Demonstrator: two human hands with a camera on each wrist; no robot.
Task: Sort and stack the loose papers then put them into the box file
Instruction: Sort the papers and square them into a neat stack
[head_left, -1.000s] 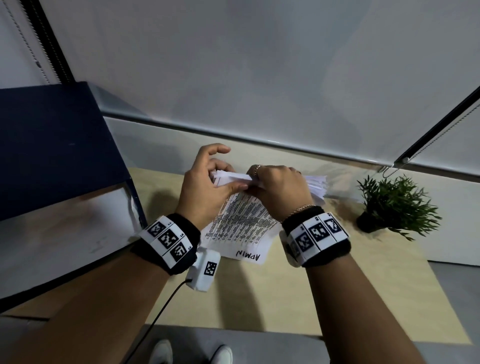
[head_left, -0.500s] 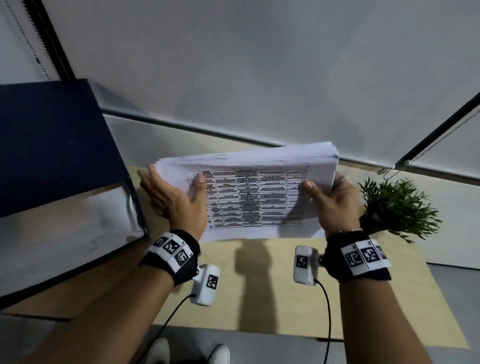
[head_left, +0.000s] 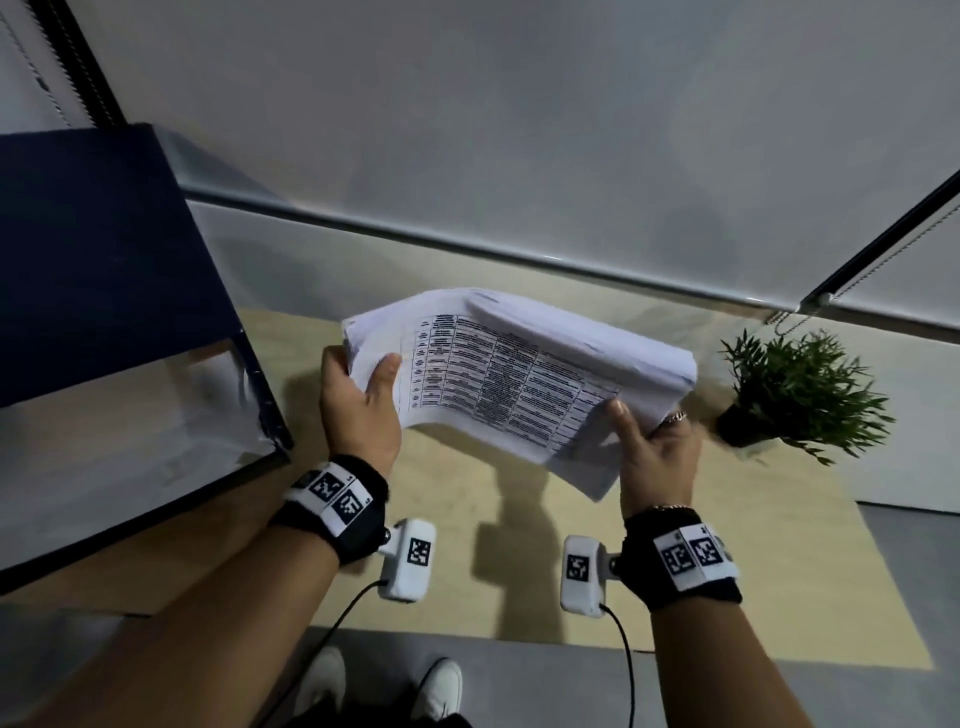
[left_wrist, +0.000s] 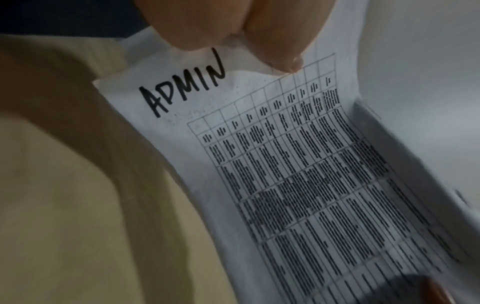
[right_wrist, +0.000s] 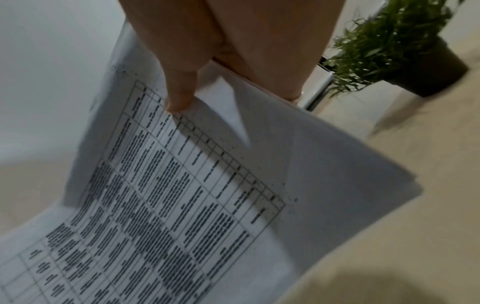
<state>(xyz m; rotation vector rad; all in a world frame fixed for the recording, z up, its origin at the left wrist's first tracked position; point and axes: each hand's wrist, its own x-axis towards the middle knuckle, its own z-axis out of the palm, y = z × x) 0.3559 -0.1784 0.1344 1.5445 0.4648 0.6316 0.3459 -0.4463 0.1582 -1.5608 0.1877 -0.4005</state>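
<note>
Tan desk (head_left: 779, 545), blinds behind. Left hand (head_left: 358, 410) and right hand (head_left: 657, 467) each clamp an end of the paper stack (head_left: 524, 384), lifted between them; box file (head_left: 104, 291) open beside the left hand, likely next stop.

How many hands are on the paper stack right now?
2. The left hand grips the paper stack at its left end, near the box file; the right hand grips its right end, near the potted plant.

Dim, soft indoor light; wrist views blurred, edges warped.
</note>
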